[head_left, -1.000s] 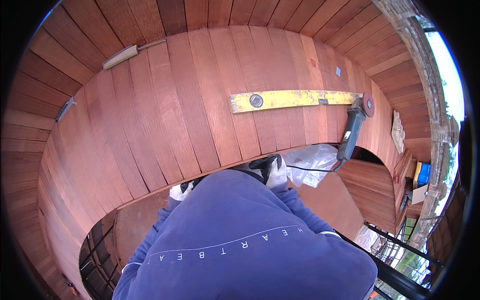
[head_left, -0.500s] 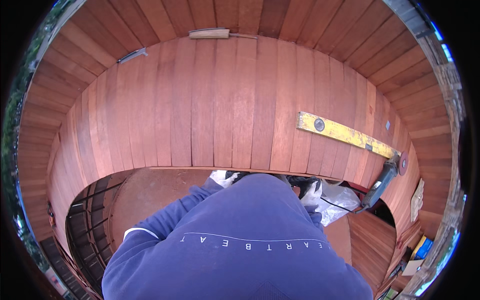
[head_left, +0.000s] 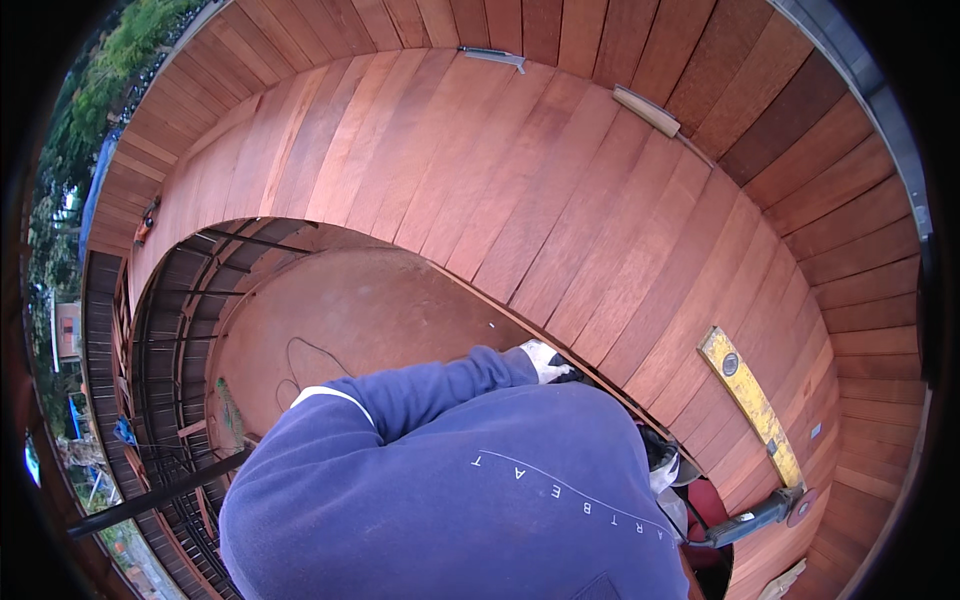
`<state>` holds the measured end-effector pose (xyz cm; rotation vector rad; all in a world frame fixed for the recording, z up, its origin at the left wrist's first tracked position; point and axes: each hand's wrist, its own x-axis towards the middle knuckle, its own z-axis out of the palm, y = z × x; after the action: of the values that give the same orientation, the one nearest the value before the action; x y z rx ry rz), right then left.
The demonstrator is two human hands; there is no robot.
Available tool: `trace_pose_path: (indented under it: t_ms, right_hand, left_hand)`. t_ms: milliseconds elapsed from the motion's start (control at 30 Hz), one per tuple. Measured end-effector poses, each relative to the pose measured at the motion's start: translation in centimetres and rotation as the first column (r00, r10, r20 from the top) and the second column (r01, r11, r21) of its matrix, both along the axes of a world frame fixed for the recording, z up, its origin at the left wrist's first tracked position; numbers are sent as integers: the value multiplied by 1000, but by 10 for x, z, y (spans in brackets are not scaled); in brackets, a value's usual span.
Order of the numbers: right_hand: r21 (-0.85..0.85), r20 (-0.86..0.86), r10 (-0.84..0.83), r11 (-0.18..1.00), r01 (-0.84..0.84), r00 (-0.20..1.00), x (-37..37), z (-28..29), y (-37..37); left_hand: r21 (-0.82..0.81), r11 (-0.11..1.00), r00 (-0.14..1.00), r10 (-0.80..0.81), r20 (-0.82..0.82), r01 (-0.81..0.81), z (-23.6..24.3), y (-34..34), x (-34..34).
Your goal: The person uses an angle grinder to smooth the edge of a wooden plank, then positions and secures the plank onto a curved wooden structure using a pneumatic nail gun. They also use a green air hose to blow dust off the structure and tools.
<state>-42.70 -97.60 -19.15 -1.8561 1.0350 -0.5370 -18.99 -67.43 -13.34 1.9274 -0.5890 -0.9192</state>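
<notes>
My left hand (head_left: 545,362), in a white and black glove, is at the lower lip of the curved wooden plank surface (head_left: 540,180); its fingers are mostly hidden. My right hand (head_left: 662,462), also gloved, is largely covered by my blue sweatshirt (head_left: 430,500), near that same lip. To its right, a worn yellow spirit level (head_left: 750,400) lies on the planks, with an angle grinder (head_left: 750,520) with a red disc at its lower end. A wooden strip or handle (head_left: 645,110) with a thin rod and a grey metal tool (head_left: 490,56) lie along the far seam.
Below the lip is a reddish floor (head_left: 330,300) with a loose cord (head_left: 310,355). Dark metal framework (head_left: 185,330) curves along the left, crossed by a black bar (head_left: 150,495). An orange tool (head_left: 148,222) sits near the left edge. Trees (head_left: 120,60) show outside.
The view has swung left: the level, grinder and seam tools have shifted rightward in the picture, and more floor, framework and greenery shows. My left forearm is more exposed.
</notes>
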Motion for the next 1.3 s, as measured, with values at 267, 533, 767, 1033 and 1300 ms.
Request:
trace_pose_path:
  t_ms: [267,533,767,1033,1300]
  right_hand:
    - [251,64,237,937,-245,970,40,83,47]
    - [537,9,54,842,-50,999,37,73,37]
    - [632,193,38,760,-154,980,37,66,48]
    - [983,149,124,88,-160,981,114,114,160]
    - [980,80,544,112,-167,835,209,146,315]
  left_hand:
    - [-91,986,973,119,-199,-139,19,6,-22]
    - [-216,332,309,258,-915,-918,16,41,-23]
    - [-217,308,315,318,-894,-926,13,57,-25]
    - [-215,-79,170,380,-909,-973,24,194,-26]
    - [-279,-230,124,523,-844,-932,24,384,17]
